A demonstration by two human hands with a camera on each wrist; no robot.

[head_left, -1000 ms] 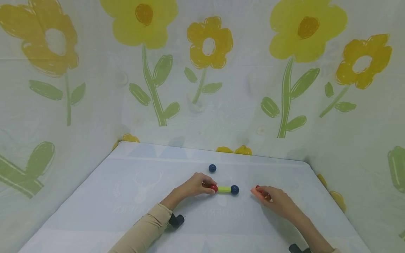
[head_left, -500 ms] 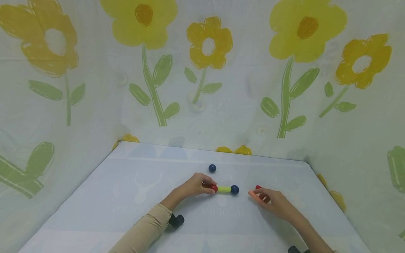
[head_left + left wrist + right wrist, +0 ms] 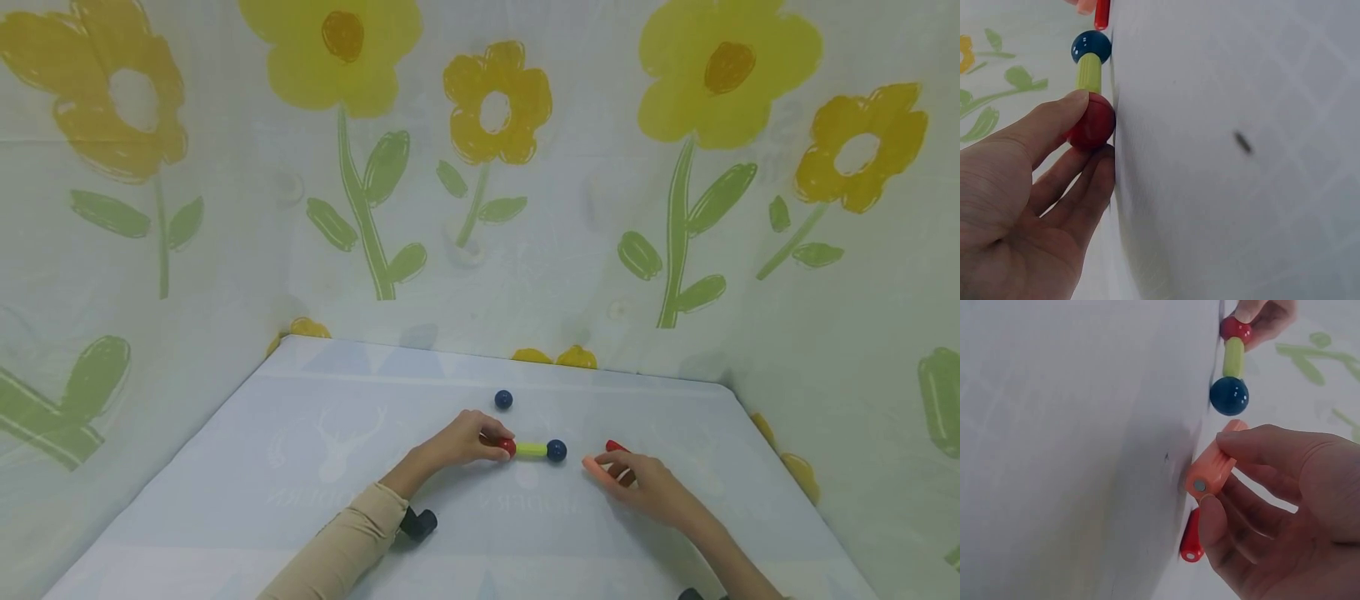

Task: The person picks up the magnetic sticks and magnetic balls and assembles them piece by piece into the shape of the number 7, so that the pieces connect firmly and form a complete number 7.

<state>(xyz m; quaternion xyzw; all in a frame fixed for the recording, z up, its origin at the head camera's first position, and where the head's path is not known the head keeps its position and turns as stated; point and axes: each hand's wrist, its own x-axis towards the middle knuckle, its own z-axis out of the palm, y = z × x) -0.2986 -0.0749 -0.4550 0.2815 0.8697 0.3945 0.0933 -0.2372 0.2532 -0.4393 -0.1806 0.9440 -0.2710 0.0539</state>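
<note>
My left hand (image 3: 471, 437) pinches a red ball (image 3: 1093, 123) between thumb and fingers, low at the table surface. A yellow-green ridged rod (image 3: 532, 449) joins that ball to a dark blue ball (image 3: 557, 451) on its right. In my right hand (image 3: 651, 485), thumb and fingers grip an orange rod (image 3: 1215, 460) with a round metal disc in its end. The orange rod is tilted, its tip pointing toward the blue ball with a gap between. Behind the right fingers lies a red rod (image 3: 1192, 537), partly hidden by the hand in the head view.
A second dark blue ball (image 3: 503, 399) lies farther back on the white table (image 3: 360, 533). Flower-printed curtains (image 3: 555, 208) stand behind and at both sides. Beside the left wrist is a black camera mount (image 3: 418, 524).
My right hand has moved slightly left with the orange rod, nearer the joined blue ball. More of the red rod now shows behind it. My left hand stays in place.
</note>
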